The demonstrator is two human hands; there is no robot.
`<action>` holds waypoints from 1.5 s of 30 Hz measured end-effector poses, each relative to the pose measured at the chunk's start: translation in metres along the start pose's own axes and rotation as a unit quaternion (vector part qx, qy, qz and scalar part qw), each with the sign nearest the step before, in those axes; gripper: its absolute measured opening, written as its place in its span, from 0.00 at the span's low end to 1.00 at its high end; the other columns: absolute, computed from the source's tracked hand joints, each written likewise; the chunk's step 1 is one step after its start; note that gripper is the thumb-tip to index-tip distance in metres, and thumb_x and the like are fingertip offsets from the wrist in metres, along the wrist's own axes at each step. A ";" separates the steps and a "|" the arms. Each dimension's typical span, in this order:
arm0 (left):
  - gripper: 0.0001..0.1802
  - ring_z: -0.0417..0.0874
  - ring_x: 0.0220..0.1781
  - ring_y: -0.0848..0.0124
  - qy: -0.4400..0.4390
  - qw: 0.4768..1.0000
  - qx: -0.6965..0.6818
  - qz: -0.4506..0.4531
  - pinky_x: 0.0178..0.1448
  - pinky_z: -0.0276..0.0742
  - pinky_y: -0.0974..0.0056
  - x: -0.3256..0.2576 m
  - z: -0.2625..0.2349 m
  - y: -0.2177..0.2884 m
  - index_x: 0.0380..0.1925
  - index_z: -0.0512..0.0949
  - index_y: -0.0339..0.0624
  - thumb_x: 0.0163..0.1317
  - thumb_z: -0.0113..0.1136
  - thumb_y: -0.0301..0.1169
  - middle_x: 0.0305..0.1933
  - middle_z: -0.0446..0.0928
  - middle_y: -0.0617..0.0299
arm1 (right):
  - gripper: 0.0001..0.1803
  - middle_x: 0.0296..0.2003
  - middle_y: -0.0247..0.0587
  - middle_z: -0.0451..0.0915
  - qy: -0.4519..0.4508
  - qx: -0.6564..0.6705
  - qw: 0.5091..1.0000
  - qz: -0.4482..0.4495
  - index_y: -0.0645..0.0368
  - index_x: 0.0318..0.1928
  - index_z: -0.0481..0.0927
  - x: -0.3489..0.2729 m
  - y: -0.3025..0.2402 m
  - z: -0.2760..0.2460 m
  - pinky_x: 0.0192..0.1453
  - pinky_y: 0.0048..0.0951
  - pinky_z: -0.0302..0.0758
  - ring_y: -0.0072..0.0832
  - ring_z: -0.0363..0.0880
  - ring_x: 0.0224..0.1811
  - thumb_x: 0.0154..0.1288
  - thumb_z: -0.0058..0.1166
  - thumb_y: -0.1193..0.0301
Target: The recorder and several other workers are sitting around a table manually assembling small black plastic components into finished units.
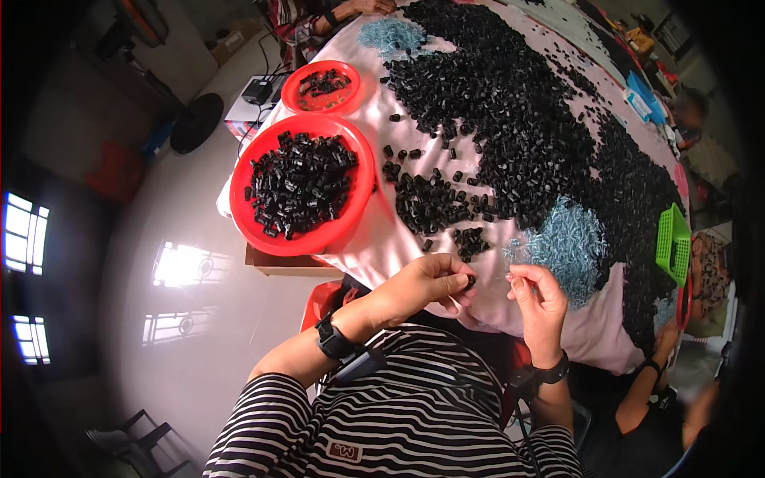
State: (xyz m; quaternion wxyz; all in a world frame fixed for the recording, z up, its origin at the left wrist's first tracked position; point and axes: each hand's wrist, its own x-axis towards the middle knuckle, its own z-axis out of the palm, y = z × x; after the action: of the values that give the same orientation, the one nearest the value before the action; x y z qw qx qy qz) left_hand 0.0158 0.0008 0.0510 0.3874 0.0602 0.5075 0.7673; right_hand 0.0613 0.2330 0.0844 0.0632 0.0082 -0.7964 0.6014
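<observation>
Between the thumb and fingers of my left hand (pixel 437 285) is a small black plastic piece (pixel 470 280). My right hand (pixel 540 296), just to its right, pinches a tiny clear piece (pixel 510 276), whose exact shape is too small to make out. Both hands are over the near edge of the table, a short gap between them. Beyond my right hand lies a heap of clear bluish plastic pieces (pixel 564 247). A little cluster of black pieces (pixel 470 241) sits just past my left hand, with a larger group (pixel 430 203) behind it.
A big red basin (pixel 365 171) full of black pieces stands at the left, a smaller red bowl (pixel 290 89) behind it. A large black heap (pixel 510 103) covers the pink cloth (pixel 382 247). A green basket (pixel 673 243) is at right. Other people's hands (pixel 374 6) are at the table.
</observation>
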 end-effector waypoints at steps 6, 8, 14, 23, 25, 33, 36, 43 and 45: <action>0.19 0.84 0.50 0.75 -0.051 0.990 -0.134 -0.011 0.58 0.81 0.66 -0.006 0.006 -0.007 0.61 0.76 0.35 0.78 0.55 0.35 0.49 0.83 0.63 | 0.10 0.38 0.37 0.83 -0.048 -0.145 0.981 -0.119 0.57 0.44 0.83 -0.003 -0.015 0.006 0.53 0.34 0.70 0.32 0.78 0.38 0.63 0.64 0.82; 0.20 0.83 0.50 0.75 -0.062 0.993 -0.097 0.018 0.59 0.81 0.66 -0.005 0.008 -0.009 0.62 0.77 0.35 0.78 0.55 0.36 0.49 0.83 0.63 | 0.10 0.38 0.36 0.83 -0.050 -0.159 0.975 -0.149 0.57 0.44 0.83 -0.002 -0.021 0.009 0.53 0.34 0.70 0.31 0.78 0.38 0.62 0.64 0.82; 0.20 0.83 0.48 0.74 -0.049 0.989 -0.137 0.027 0.58 0.81 0.65 -0.005 0.012 -0.019 0.60 0.78 0.35 0.78 0.55 0.38 0.48 0.83 0.62 | 0.11 0.37 0.33 0.83 -0.053 -0.201 0.959 -0.193 0.55 0.42 0.83 0.000 -0.028 0.015 0.55 0.34 0.65 0.28 0.79 0.36 0.61 0.64 0.82; 0.17 0.85 0.44 0.72 -0.016 0.993 -0.109 0.042 0.55 0.83 0.65 -0.005 0.014 -0.023 0.54 0.79 0.34 0.77 0.57 0.36 0.46 0.84 0.60 | 0.12 0.37 0.31 0.83 -0.087 -0.217 0.949 -0.211 0.54 0.43 0.83 0.000 -0.026 0.014 0.57 0.34 0.64 0.26 0.80 0.37 0.61 0.64 0.82; 0.17 0.85 0.44 0.72 -0.011 0.994 -0.103 0.043 0.54 0.83 0.65 -0.005 0.015 -0.024 0.54 0.79 0.34 0.77 0.57 0.36 0.45 0.85 0.59 | 0.12 0.37 0.31 0.83 -0.083 -0.220 0.950 -0.204 0.54 0.43 0.82 0.000 -0.026 0.015 0.57 0.35 0.64 0.26 0.80 0.37 0.61 0.64 0.82; 0.17 0.86 0.45 0.73 0.010 0.995 -0.088 0.036 0.54 0.83 0.67 -0.007 0.016 -0.019 0.54 0.79 0.32 0.76 0.58 0.36 0.45 0.85 0.58 | 0.12 0.37 0.31 0.83 -0.080 -0.240 0.948 -0.191 0.54 0.43 0.82 -0.002 -0.024 0.015 0.57 0.36 0.64 0.27 0.80 0.37 0.61 0.65 0.81; 0.17 0.86 0.44 0.73 0.014 0.996 -0.074 0.044 0.53 0.84 0.67 -0.007 0.017 -0.019 0.54 0.79 0.32 0.76 0.59 0.36 0.45 0.85 0.58 | 0.11 0.36 0.30 0.83 -0.085 -0.245 0.944 -0.204 0.54 0.43 0.82 -0.001 -0.023 0.017 0.58 0.36 0.63 0.26 0.80 0.37 0.61 0.65 0.81; 0.16 0.87 0.44 0.73 0.031 0.996 -0.069 0.041 0.52 0.84 0.68 -0.010 0.017 -0.019 0.51 0.79 0.33 0.77 0.58 0.37 0.43 0.85 0.59 | 0.10 0.34 0.35 0.82 -0.082 -0.141 0.979 -0.125 0.59 0.42 0.84 -0.003 -0.016 0.020 0.47 0.32 0.72 0.29 0.81 0.35 0.61 0.66 0.82; 0.16 0.87 0.45 0.72 0.034 0.996 -0.077 0.035 0.53 0.84 0.68 -0.010 0.017 -0.018 0.52 0.79 0.33 0.76 0.58 0.36 0.44 0.85 0.58 | 0.09 0.33 0.36 0.82 -0.080 -0.119 0.983 -0.112 0.60 0.41 0.84 -0.003 -0.013 0.022 0.43 0.30 0.73 0.29 0.81 0.34 0.61 0.66 0.82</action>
State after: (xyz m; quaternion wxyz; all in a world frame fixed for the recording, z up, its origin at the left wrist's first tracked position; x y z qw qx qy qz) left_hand 0.0405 0.0100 0.0471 0.3464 0.0220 0.4572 0.8188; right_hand 0.0637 0.2080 0.0909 0.0668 0.1383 -0.8587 0.4890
